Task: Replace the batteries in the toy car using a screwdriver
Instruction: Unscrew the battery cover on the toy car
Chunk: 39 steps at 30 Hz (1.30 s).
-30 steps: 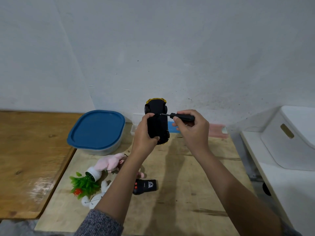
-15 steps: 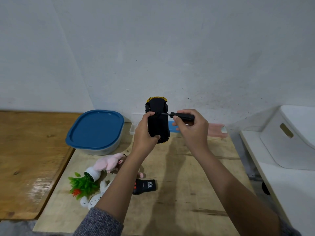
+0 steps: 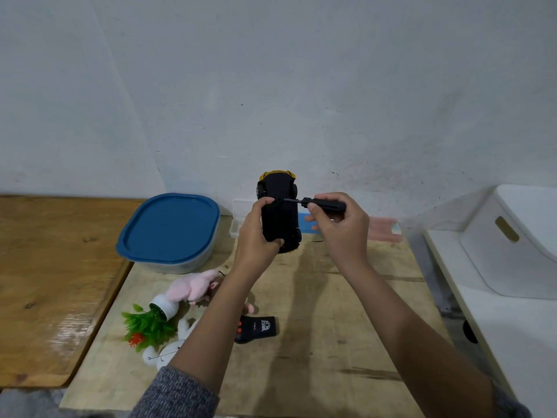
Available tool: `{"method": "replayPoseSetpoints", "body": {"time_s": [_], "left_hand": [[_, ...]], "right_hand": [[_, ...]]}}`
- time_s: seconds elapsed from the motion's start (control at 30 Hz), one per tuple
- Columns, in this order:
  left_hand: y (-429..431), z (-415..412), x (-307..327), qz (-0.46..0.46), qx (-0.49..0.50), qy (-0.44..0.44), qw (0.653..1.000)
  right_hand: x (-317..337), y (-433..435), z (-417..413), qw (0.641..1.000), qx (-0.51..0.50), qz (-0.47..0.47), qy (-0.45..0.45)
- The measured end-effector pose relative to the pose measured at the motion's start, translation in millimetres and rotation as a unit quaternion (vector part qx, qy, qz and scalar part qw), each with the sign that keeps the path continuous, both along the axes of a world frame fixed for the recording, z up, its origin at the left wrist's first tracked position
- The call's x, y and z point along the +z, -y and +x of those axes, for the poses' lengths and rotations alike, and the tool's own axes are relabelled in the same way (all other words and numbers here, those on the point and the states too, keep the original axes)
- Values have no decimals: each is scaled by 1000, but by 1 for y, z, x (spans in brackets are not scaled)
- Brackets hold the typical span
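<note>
My left hand (image 3: 256, 233) grips a toy car (image 3: 278, 211) held upright above the table, its black underside facing me and a yellow body showing at the top edge. My right hand (image 3: 340, 227) holds a small black screwdriver (image 3: 322, 204) level, its thin metal tip touching the car's underside near the upper wheels. No batteries are visible. A black remote control (image 3: 256, 328) with red buttons lies on the pale wooden table (image 3: 316, 342) below my arms.
A blue-lidded plastic container (image 3: 170, 230) stands at the back left. A pink plush toy (image 3: 193, 286), a tipped green plant in a white pot (image 3: 147, 322) and a white plush lie left of my forearm. Small clear boxes (image 3: 382, 229) sit against the wall. A white bin (image 3: 518, 239) is at right.
The car and both hands stay in nearly the same place. My right hand's fingers have shifted on the screwdriver handle, with the tip still on the underside.
</note>
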<state>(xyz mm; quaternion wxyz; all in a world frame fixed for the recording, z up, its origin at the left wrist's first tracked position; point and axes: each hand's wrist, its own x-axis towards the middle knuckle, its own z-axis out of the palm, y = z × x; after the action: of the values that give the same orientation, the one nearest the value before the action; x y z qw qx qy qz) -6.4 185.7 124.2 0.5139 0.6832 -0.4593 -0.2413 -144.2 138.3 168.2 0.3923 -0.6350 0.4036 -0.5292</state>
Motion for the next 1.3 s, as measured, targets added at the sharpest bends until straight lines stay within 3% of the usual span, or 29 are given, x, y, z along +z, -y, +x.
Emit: {"method": "replayPoseSetpoints", "body": {"time_s": [0.2,0.47,0.8,0.93,1.2,1.3], "left_hand": [[1,4,-6,19,7,33,999],[-2,5,-13,43,18,62,997],[-4,9,-14,38,20,67,997],[-3,10,-13,33,21,56,998],[-4,10,-19,26,14,49,998],[-4,10,-18,24,15,40,999]], "right_hand": [[3,2,4,996,27,-43,-78],[19,-6,11,988,39,65,-136],[24,-5,15,968,21,-23,-250],[25,-6,19,941,13,1,-337],[32,-9,20,954,25,-58,-294],[35,-9,20,939,17,-7,-343]]}}
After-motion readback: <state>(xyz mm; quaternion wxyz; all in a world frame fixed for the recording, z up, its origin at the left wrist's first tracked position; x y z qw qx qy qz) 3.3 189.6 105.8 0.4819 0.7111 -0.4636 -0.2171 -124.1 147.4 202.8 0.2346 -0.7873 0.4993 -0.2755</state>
